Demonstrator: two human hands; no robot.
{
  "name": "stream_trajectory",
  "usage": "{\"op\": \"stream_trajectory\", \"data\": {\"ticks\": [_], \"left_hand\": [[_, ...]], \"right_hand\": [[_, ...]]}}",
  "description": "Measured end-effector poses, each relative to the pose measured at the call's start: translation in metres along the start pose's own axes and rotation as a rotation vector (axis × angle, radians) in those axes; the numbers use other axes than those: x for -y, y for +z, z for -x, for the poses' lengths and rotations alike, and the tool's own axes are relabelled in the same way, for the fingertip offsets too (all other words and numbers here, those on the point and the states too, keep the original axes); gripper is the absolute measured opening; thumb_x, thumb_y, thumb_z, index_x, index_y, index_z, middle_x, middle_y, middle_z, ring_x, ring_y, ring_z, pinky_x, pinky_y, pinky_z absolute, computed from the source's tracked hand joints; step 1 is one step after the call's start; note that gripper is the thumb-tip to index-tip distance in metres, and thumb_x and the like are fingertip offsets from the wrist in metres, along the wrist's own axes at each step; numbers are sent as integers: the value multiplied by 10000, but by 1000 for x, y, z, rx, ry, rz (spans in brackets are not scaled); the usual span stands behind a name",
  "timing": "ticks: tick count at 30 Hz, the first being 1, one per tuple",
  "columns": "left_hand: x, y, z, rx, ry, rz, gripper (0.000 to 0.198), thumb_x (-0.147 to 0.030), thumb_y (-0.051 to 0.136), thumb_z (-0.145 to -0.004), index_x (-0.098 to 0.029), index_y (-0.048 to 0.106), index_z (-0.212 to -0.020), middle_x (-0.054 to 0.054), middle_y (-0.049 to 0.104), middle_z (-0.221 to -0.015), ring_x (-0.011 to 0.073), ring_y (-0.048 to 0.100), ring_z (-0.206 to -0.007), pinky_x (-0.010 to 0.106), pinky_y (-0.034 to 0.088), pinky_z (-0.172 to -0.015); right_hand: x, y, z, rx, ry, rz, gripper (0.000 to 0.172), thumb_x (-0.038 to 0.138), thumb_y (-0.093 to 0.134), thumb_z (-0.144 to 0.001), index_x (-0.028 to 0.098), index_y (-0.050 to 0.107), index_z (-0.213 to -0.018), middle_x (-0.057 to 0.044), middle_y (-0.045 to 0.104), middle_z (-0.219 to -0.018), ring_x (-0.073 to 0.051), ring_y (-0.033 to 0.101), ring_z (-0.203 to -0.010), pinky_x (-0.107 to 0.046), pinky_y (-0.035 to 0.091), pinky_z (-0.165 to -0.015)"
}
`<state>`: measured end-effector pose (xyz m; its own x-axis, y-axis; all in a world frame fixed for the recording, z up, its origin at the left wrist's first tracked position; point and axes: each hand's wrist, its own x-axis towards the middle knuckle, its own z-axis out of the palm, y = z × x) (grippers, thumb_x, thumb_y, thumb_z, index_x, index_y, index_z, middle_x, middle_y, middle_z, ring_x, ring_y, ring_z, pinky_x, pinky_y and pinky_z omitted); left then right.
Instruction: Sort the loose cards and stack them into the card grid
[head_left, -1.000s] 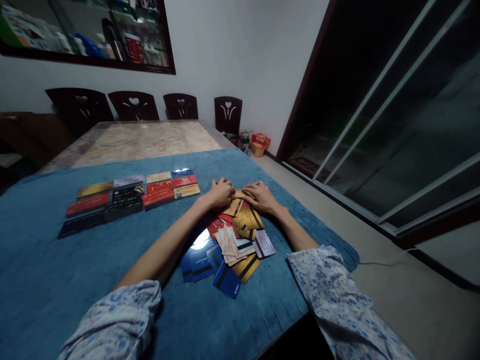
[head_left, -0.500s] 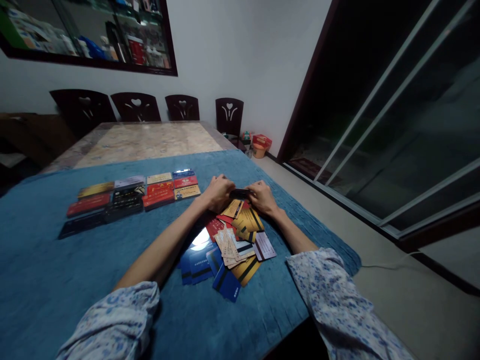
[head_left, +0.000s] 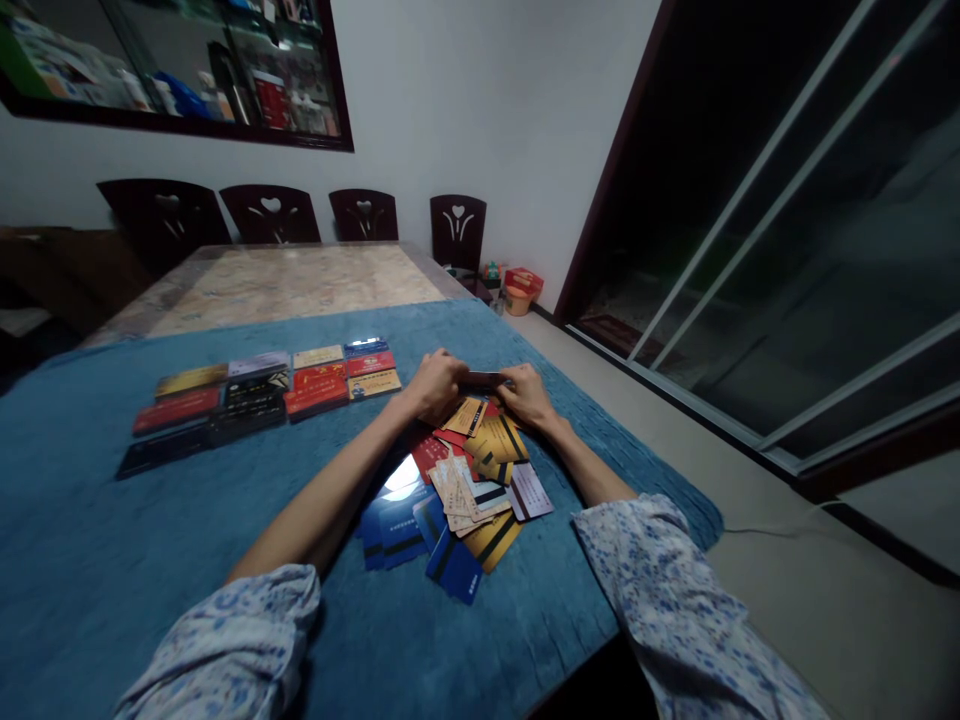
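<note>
My left hand (head_left: pixel 439 384) and my right hand (head_left: pixel 526 394) meet at the far end of a loose pile of cards (head_left: pixel 472 478) on the blue cloth. Between them they pinch a dark card (head_left: pixel 484 379), lifted a little above the pile and held level. Both hands have their fingers curled round its ends. The pile holds gold, red, blue and pale cards lying over one another. To the left, sorted cards (head_left: pixel 255 396) lie in neat rows, dark and red ones nearer, gold and blue ones farther.
The blue cloth (head_left: pixel 112 560) covers the near part of a long marble-topped table (head_left: pixel 292 280). Several dark chairs (head_left: pixel 456 228) stand along the far side. The table edge drops to the floor at right, by a sliding glass door (head_left: pixel 787 250).
My hands were flat on the far cards of the pile one second ago. They have since closed on a dark card and raised it slightly.
</note>
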<state>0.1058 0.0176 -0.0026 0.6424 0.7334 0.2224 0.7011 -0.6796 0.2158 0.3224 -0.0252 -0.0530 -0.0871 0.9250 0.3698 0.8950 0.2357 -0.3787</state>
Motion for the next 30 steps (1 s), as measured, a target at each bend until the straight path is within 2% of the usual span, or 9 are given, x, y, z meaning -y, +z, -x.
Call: {"op": "stream_trajectory", "data": {"ticks": [11,16,24,30], "left_hand": [[1,6,-1,-71,-67,92,516,-34,532,-717,-230,820,-1098,76,777,-1031,260,623,-1070,387,507,-1012],[2,8,-2,-102,-82,135,496,-84,537,-732,-216,822,-1116,70,789,-1058,230,666,-1040,344,527,-1003],[0,5,-3,-89,-76,124,409,-109,533,-765,-163,829,-1042,97,812,-1046,209,680,-986,293,525,-932],[0,5,-2,-99,-75,161,349,-155,561,-784,-164,833,-1002,97,817,-988,202,677,-942,275,519,-885]], "right_hand": [[-3,0,0,2,-27,7,265,237,523,-899,208,770,-991,-88,762,-1010,-267,566,-1011,-389,428,-917],[-6,3,-1,-3,-25,7,235,248,553,-877,191,768,-950,-88,758,-956,-258,576,-955,-379,426,-909],[-4,2,-1,-83,-32,-34,270,264,508,-902,198,763,-963,-103,748,-977,-272,571,-984,-399,435,-903],[0,-3,0,-170,-49,-130,211,249,545,-876,219,738,-957,-102,745,-1025,-286,576,-1026,-414,456,-932]]}}
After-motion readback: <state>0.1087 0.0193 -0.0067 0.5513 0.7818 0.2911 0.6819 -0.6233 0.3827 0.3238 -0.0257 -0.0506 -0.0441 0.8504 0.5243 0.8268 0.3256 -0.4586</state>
